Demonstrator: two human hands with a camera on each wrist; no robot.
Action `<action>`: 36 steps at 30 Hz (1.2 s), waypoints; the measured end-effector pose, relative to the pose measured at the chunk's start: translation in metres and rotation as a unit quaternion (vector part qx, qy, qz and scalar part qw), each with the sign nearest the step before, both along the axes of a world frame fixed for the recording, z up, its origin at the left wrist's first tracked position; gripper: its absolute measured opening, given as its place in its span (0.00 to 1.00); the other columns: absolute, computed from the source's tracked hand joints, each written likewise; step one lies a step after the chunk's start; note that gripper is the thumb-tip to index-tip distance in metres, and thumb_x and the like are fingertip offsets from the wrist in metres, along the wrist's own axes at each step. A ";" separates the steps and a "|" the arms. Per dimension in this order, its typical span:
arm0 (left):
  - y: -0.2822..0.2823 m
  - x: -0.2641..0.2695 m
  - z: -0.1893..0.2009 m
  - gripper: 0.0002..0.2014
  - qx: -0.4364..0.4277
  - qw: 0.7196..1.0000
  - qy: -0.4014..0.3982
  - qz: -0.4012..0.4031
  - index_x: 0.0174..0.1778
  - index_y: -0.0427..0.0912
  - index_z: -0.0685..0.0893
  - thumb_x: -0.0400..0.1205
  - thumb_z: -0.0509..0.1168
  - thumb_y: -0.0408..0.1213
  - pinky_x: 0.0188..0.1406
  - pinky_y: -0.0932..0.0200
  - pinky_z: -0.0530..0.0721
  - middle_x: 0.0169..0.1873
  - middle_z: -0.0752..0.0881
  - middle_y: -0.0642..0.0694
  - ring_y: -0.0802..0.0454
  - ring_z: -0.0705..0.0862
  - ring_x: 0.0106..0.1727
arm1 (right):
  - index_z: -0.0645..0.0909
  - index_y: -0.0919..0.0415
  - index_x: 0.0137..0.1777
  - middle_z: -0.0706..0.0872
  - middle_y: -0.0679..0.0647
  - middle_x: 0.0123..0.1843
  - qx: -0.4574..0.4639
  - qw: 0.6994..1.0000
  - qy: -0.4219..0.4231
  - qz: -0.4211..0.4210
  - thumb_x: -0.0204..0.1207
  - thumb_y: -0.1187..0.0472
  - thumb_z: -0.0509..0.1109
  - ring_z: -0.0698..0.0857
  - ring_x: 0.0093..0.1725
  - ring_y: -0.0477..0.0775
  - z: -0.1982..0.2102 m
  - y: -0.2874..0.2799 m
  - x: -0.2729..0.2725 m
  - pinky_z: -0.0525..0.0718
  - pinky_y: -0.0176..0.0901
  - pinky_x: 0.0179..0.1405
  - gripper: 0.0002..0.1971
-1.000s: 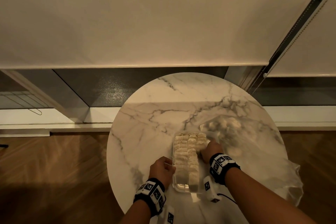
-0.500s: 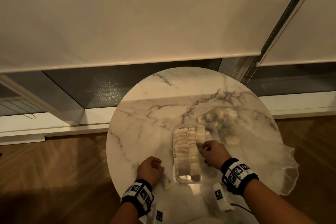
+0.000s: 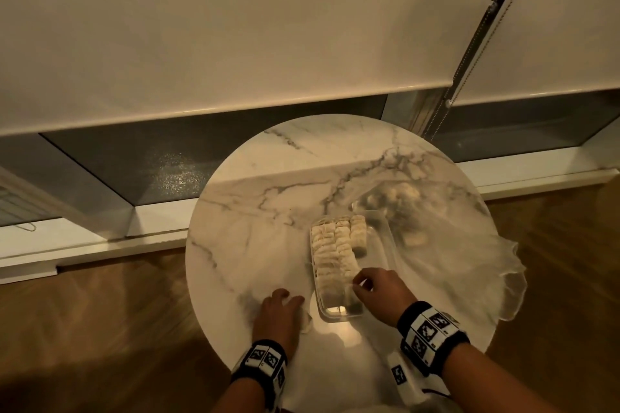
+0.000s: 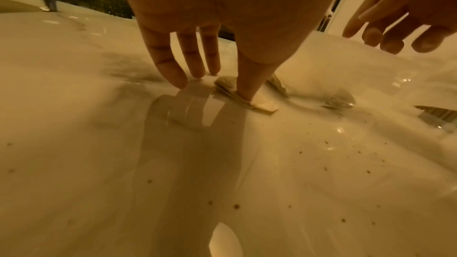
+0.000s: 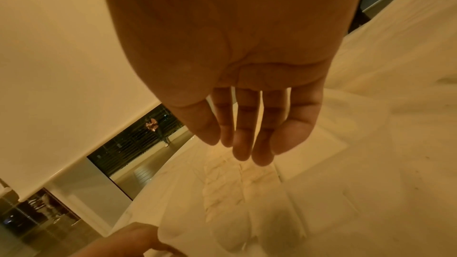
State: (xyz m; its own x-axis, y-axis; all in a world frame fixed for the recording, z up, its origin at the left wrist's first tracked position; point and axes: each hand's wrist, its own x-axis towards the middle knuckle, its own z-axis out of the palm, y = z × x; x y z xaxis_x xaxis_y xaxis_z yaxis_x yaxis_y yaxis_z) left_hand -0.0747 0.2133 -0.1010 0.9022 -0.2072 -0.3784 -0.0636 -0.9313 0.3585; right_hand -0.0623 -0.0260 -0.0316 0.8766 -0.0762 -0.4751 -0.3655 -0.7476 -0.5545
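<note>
Left hand [image 3: 280,310] is flat on the table [image 3: 268,211], fingers straight, thumb pinning one loose tea bag [image 4: 264,106] down just left of the clear tray [image 3: 385,238]. Right hand [image 3: 380,292] hovers over the tray's near end, fingers relaxed, holding nothing.

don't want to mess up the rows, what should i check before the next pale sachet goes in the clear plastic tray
1. Small pale flat sachet pinned to the round white marble table by the left hand: ok.
2. Right hand empty, above the clear rectangular plastic tray: ok.
3. Free room along tray's right side: ok.
4. Rows of packed sachets upright: cannot tell.
5. Crumpled clear plastic bag off the tray: not ok, crowds its right rim.
</note>
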 end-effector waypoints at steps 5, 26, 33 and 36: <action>0.002 -0.003 -0.003 0.13 0.025 0.999 -0.031 -0.002 0.60 0.50 0.80 0.86 0.54 0.46 0.59 0.57 0.77 0.64 0.76 0.48 0.49 0.75 0.62 | 0.86 0.49 0.52 0.88 0.43 0.41 0.010 1.000 -0.010 0.002 0.79 0.52 0.69 0.85 0.39 0.39 0.001 0.001 -0.007 0.76 0.26 0.35 0.07; -0.011 -0.001 0.042 0.16 -0.459 0.771 0.119 0.425 0.55 0.37 0.84 0.76 0.77 0.40 0.34 0.57 0.84 0.38 0.90 0.41 0.50 0.87 0.35 | 0.88 0.49 0.51 0.87 0.44 0.46 0.138 0.988 -0.049 0.051 0.78 0.53 0.73 0.86 0.46 0.42 0.023 0.007 0.019 0.87 0.39 0.48 0.05; -0.061 0.011 0.087 0.14 -0.600 0.696 0.125 0.374 0.58 0.31 0.83 0.77 0.73 0.27 0.44 0.55 0.87 0.46 0.91 0.32 0.43 0.89 0.44 | 0.87 0.63 0.48 0.90 0.54 0.38 0.328 0.944 -0.039 -0.002 0.79 0.60 0.74 0.88 0.38 0.49 0.037 0.015 0.026 0.88 0.41 0.36 0.06; -0.074 0.013 0.094 0.11 -0.607 0.692 0.121 0.372 0.57 0.30 0.84 0.79 0.70 0.27 0.44 0.56 0.88 0.45 0.91 0.33 0.43 0.89 0.44 | 0.87 0.58 0.42 0.90 0.49 0.34 0.345 0.936 -0.066 -0.030 0.80 0.62 0.72 0.88 0.37 0.47 0.041 0.007 0.032 0.88 0.42 0.36 0.05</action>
State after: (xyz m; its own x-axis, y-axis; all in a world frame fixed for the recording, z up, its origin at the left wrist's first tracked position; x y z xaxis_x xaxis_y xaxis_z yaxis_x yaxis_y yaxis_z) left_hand -0.0614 0.1397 -0.0071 0.8704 -0.0174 -0.4921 0.4707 0.3228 0.8211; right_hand -0.0303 -0.0190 0.0099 0.9352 0.1585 -0.3166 -0.2890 -0.1749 -0.9412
